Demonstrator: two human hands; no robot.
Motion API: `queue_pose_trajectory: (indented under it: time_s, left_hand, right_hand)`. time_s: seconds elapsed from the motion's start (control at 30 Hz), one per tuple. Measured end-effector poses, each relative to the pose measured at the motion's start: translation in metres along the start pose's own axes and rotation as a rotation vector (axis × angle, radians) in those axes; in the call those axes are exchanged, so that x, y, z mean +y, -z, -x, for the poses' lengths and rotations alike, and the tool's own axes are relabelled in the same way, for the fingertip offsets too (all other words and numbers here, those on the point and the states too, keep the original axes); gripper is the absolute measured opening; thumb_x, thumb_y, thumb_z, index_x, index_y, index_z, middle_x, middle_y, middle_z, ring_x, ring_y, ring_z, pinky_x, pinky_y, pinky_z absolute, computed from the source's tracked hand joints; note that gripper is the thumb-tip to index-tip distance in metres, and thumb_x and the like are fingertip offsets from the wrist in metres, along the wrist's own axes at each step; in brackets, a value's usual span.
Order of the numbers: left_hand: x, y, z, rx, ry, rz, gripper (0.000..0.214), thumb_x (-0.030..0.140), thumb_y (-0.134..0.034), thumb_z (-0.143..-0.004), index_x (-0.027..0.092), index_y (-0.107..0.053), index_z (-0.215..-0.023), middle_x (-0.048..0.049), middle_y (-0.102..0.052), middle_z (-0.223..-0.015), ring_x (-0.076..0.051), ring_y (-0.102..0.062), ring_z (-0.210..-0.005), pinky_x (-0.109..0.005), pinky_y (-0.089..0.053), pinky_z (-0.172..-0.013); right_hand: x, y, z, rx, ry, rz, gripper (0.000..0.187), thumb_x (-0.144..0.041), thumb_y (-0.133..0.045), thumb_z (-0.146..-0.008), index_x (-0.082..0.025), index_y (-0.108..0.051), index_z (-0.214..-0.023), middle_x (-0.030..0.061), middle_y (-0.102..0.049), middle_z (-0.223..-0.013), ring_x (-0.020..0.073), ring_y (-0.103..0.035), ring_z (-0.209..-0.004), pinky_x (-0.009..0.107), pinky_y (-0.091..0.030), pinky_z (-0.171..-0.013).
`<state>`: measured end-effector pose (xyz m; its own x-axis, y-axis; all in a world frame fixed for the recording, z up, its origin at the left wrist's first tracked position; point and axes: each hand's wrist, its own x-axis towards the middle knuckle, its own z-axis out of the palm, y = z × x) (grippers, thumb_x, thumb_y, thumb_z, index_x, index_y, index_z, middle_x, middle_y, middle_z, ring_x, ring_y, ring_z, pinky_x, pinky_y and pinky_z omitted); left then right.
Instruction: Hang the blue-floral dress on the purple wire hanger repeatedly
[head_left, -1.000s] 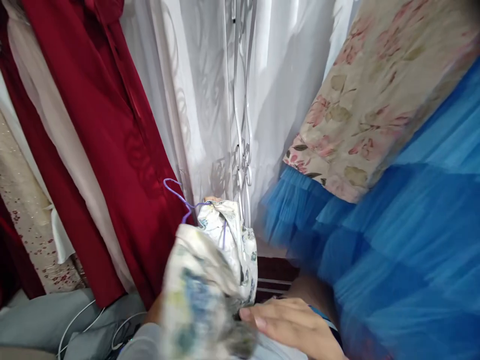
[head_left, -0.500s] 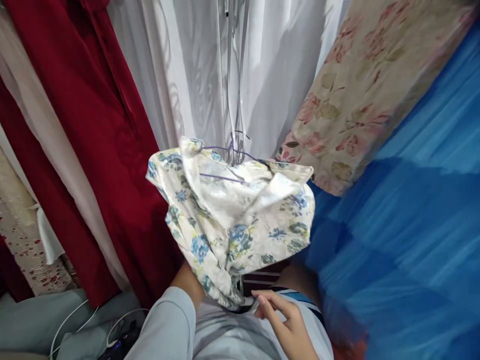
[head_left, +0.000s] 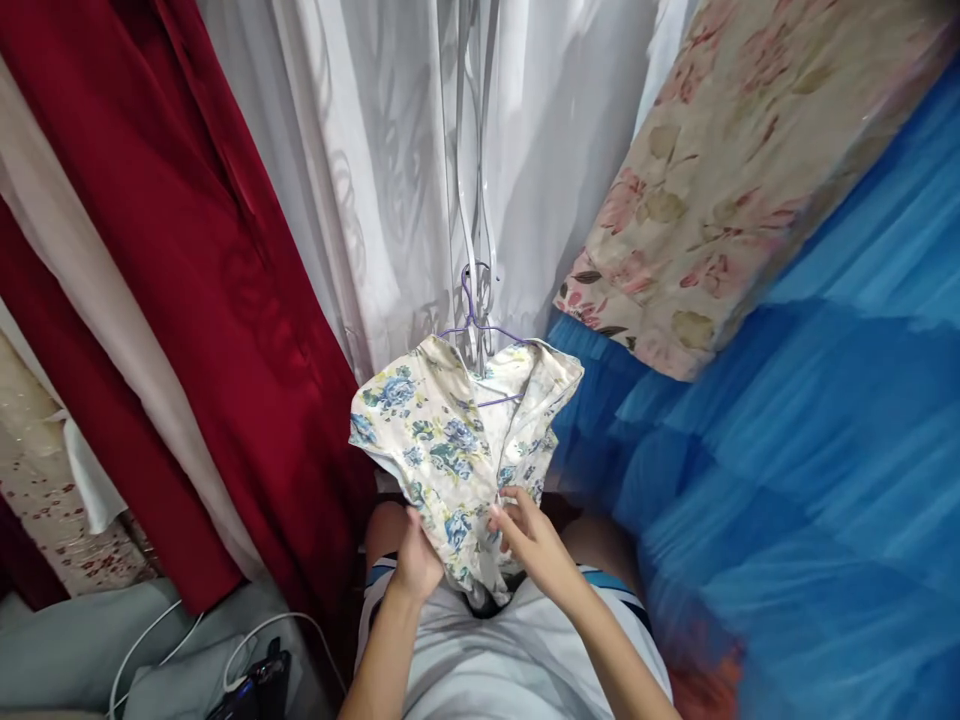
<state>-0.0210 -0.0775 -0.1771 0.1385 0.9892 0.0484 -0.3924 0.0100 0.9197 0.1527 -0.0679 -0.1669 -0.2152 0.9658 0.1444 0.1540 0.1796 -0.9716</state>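
A cream blouse (head_left: 442,430) printed with blue flowers hangs on a thin purple hanger (head_left: 470,300) in front of my lap. Its neckline is spread in a V, and part of the hanger's lower bar shows inside. The hanger's hook is up by some white metal rods (head_left: 480,200). At the lower left side of the blouse, my left hand (head_left: 417,562) grips the cloth, its thumb in front and the other fingers hidden behind. My right hand (head_left: 529,538) pinches the front opening edge below the V with thumb and fingertips.
Red cloth (head_left: 202,330) hangs at left, white curtains (head_left: 397,150) behind. To the right are a pink-flowered fabric (head_left: 697,230) and blue tulle (head_left: 810,480). A white cable (head_left: 281,622) and a dark device (head_left: 259,685) lie on a grey cushion (head_left: 82,640) at lower left.
The blouse has turned and straightened, so its front opening shows and it hangs lower. My left hand has come into view at its left side; my right hand has moved up to the opening edge.
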Motion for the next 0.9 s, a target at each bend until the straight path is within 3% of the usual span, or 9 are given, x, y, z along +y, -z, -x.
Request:
queue_pose_trajectory:
  time_s: [0.07, 0.17, 0.33, 0.47, 0.5, 0.57, 0.7, 0.8, 0.9]
  left_hand:
    - [-0.012, 0.004, 0.002, 0.115, -0.059, -0.002, 0.062, 0.049, -0.079, -0.068, 0.036, -0.061, -0.126, -0.0078, -0.062, -0.131, -0.032, -0.055, -0.126, -0.044, -0.045, -0.105]
    - [-0.023, 0.006, -0.007, 0.393, -0.163, 0.036, 0.068, 0.031, -0.083, -0.063, 0.03, -0.06, -0.127, -0.0084, -0.066, -0.126, -0.03, -0.059, -0.122, -0.041, -0.045, -0.105]
    - [-0.026, 0.015, -0.02, 0.621, -0.322, 0.011, 0.049, 0.027, -0.076, -0.071, 0.017, -0.061, -0.117, -0.0127, -0.068, -0.118, -0.029, -0.063, -0.113, -0.041, -0.048, -0.099]
    - [-0.027, 0.013, -0.012, 0.834, -0.726, -0.348, 0.059, 0.024, -0.073, -0.077, 0.021, -0.046, -0.129, -0.015, -0.049, -0.139, -0.026, -0.051, -0.127, -0.041, -0.041, -0.107]
    - [-0.029, 0.009, -0.009, 0.833, -0.813, -0.435, 0.057, 0.023, -0.072, -0.078, 0.021, -0.045, -0.128, -0.0153, -0.046, -0.14, -0.026, -0.048, -0.129, -0.041, -0.04, -0.107]
    - [-0.033, -0.003, -0.005, 0.675, -0.818, -0.543, 0.047, 0.025, -0.069, -0.082, 0.021, -0.048, -0.123, -0.0144, -0.05, -0.132, -0.024, -0.053, -0.121, -0.039, -0.044, -0.101]
    - [-0.042, -0.022, -0.006, 0.295, -0.496, -0.498, 0.018, 0.032, -0.057, -0.091, 0.019, -0.057, -0.103, -0.0053, -0.064, -0.091, -0.018, -0.063, -0.083, -0.03, -0.05, -0.077]
    - [-0.043, -0.022, -0.007, 0.187, -0.438, -0.486, 0.02, 0.035, -0.051, -0.094, 0.019, -0.054, -0.082, -0.0016, -0.06, -0.073, -0.016, -0.059, -0.07, -0.027, -0.047, -0.068]
    - [-0.039, -0.017, -0.005, 0.142, -0.435, -0.584, 0.017, 0.033, -0.051, -0.094, 0.019, -0.055, -0.086, -0.0031, -0.061, -0.08, -0.017, -0.058, -0.077, -0.027, -0.046, -0.074]
  right_hand:
    - [-0.006, -0.007, -0.014, 0.025, 0.035, 0.02, 0.031, -0.054, -0.053, -0.09, -0.023, -0.053, -0.094, -0.0018, -0.062, -0.065, 0.0176, -0.055, -0.054, 0.028, -0.042, -0.052]
    - [-0.012, -0.011, -0.021, 0.052, 0.031, -0.09, 0.038, -0.054, -0.061, -0.085, -0.022, -0.051, -0.069, -0.0032, -0.055, -0.052, 0.0133, -0.047, -0.048, 0.025, -0.037, -0.05]
    - [-0.011, -0.009, -0.011, -0.003, -0.125, -0.271, 0.043, -0.06, -0.063, -0.079, -0.02, -0.052, -0.067, -0.0003, -0.06, -0.052, 0.01, -0.044, -0.037, 0.022, -0.027, -0.038]
    - [-0.008, -0.013, -0.009, -0.021, -0.16, -0.313, 0.04, -0.057, -0.062, -0.08, -0.019, -0.056, -0.07, 0.003, -0.066, -0.06, 0.01, -0.049, -0.039, 0.022, -0.032, -0.039]
    - [-0.009, -0.015, -0.009, -0.019, -0.158, -0.318, 0.038, -0.055, -0.063, -0.08, -0.018, -0.056, -0.072, 0.0028, -0.067, -0.06, 0.0097, -0.049, -0.039, 0.021, -0.032, -0.039]
    - [-0.01, -0.018, -0.009, -0.018, -0.147, -0.317, 0.035, -0.052, -0.065, -0.079, -0.018, -0.057, -0.072, 0.0016, -0.066, -0.057, 0.0088, -0.046, -0.037, 0.021, -0.03, -0.038]
    - [-0.019, -0.021, -0.008, -0.073, -0.11, -0.294, 0.035, -0.049, -0.067, -0.078, -0.018, -0.056, -0.065, 0.0013, -0.064, -0.051, 0.0081, -0.043, -0.034, 0.021, -0.026, -0.036]
    - [-0.033, -0.015, -0.013, -0.118, -0.079, -0.277, 0.032, -0.046, -0.068, -0.078, -0.018, -0.059, -0.064, 0.0019, -0.064, -0.05, 0.0091, -0.045, -0.034, 0.022, -0.028, -0.036]
    - [-0.059, -0.002, -0.035, -0.104, -0.017, -0.269, 0.031, -0.043, -0.068, -0.078, -0.017, -0.061, -0.061, 0.0014, -0.064, -0.05, 0.0091, -0.047, -0.035, 0.022, -0.029, -0.036]
